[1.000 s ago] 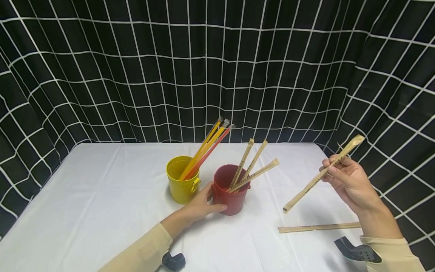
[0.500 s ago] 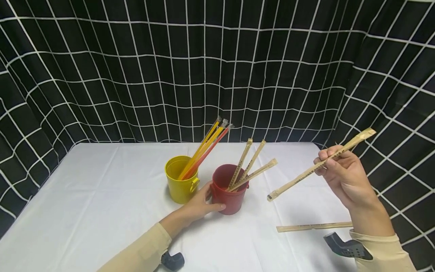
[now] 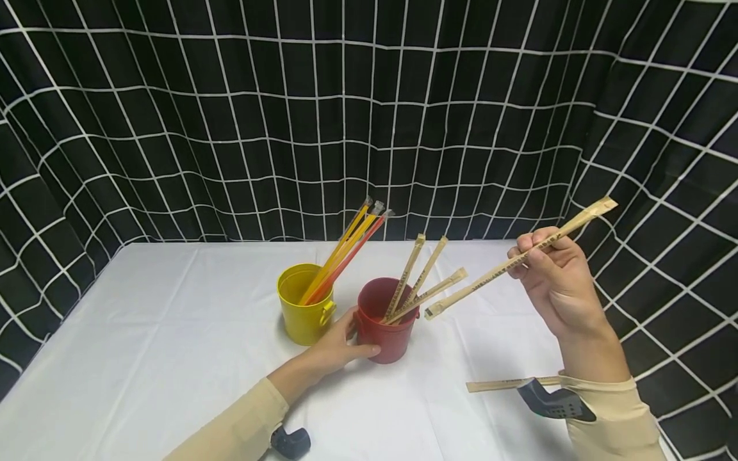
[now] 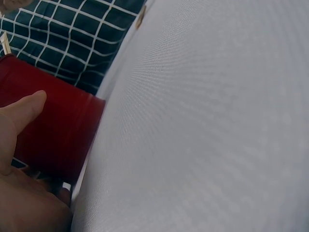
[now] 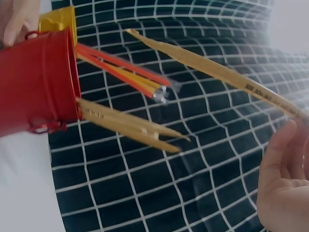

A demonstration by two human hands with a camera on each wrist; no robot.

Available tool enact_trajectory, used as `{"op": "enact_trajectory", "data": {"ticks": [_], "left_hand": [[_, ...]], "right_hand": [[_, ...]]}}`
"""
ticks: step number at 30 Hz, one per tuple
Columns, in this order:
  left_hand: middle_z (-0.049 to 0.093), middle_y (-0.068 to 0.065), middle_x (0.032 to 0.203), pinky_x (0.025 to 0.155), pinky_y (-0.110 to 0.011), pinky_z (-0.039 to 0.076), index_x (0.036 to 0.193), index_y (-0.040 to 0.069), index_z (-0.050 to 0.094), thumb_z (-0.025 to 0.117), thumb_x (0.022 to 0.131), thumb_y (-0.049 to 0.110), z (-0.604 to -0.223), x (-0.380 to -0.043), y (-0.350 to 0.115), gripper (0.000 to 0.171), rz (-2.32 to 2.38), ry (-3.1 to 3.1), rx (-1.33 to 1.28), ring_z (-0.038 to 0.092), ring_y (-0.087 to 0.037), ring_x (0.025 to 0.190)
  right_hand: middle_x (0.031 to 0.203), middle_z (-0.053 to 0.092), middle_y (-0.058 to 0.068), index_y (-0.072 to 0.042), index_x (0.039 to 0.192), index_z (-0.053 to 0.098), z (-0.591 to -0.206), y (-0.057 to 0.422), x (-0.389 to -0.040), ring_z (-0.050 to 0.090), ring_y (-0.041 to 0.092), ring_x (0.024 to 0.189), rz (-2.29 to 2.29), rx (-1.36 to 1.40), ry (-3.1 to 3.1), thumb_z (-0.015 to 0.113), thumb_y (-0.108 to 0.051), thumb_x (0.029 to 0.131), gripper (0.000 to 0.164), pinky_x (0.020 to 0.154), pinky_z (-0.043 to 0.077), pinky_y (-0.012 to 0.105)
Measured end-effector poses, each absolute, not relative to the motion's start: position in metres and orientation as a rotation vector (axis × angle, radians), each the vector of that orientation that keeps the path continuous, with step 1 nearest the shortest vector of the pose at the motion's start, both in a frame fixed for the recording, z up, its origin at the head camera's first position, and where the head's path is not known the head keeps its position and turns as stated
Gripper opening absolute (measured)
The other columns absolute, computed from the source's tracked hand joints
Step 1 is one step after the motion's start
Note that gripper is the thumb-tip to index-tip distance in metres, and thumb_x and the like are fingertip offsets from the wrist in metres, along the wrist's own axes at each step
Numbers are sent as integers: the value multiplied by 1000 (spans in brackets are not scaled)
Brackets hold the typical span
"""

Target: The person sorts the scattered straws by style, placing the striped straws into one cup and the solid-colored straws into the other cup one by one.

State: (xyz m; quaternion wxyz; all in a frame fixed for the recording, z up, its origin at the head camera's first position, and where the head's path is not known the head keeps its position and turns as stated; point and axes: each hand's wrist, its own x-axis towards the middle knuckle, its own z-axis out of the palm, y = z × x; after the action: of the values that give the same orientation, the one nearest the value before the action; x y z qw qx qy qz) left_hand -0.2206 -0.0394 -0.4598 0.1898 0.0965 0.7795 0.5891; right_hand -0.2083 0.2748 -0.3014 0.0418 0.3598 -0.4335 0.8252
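My left hand [image 3: 331, 352] holds the red bucket [image 3: 394, 342] from its left side, thumb across the front. In the left wrist view that thumb lies along the red wall [image 4: 58, 125]. Three paper-wrapped straws [image 3: 405, 275] lean to the right out of this bucket. Between thumb and fingertips my right hand [image 3: 559, 288] pinches another paper-wrapped straw [image 3: 484, 280], held slanted above the table. Its lower end is just right of the red bucket's rim in the head view. The right wrist view shows the printed wrapper of the held straw [image 5: 227, 75].
Left of the red bucket stands a yellow bucket [image 3: 302, 323] with several yellow and red straws [image 3: 344, 256] in clear wrappers. One paper-wrapped straw [image 3: 496, 385] lies on the white table [image 3: 173, 358], partly hidden by the right wrist. A black gridded curtain [image 3: 288, 115] hangs behind.
My right hand has moved left and up, carrying the paper-wrapped straw until its lower end is near the red bucket. The left hand keeps its grip on the bucket.
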Motion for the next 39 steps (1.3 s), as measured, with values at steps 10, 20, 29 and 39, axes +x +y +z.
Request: {"op": "enact_trajectory", "data": {"ticks": [10, 20, 29, 39], "left_hand": [[30, -1, 160, 121, -55, 27, 150, 27, 29, 77, 81, 31, -457, -220, -43, 84, 1641, 2208, 277, 25, -31, 150], [30, -2, 161, 121, -54, 28, 151, 27, 28, 77, 81, 31, -457, -220, -41, 85, 1635, 2198, 276, 26, -31, 150], [28, 1, 161, 123, -56, 21, 153, 29, 23, 77, 81, 33, -459, -220, -43, 90, 1641, 2139, 335, 22, -28, 151], [23, 0, 163, 124, -57, 17, 151, 30, 24, 77, 81, 33, -459, -219, -43, 88, 1657, 2125, 351, 16, -31, 153]], "right_hand": [[92, 69, 8, 1, 95, 62, -303, 254, -201, 67, 17, 84, 2453, 1001, -1384, 45, 19, 91, 26, 66, 56, 22], [91, 66, 0, -5, 94, 61, -314, 236, -201, 62, 9, 84, 2181, 945, -1803, 54, 15, 89, 23, 66, 56, 18], [93, 68, -4, -5, 94, 62, -332, 228, -209, 66, 6, 83, 1863, 720, -2272, 66, 0, 88, 9, 67, 56, 22], [94, 70, -8, 3, 105, 60, -362, 224, -228, 69, 6, 86, 1812, 569, -2480, 69, -11, 88, 24, 69, 58, 24]]}}
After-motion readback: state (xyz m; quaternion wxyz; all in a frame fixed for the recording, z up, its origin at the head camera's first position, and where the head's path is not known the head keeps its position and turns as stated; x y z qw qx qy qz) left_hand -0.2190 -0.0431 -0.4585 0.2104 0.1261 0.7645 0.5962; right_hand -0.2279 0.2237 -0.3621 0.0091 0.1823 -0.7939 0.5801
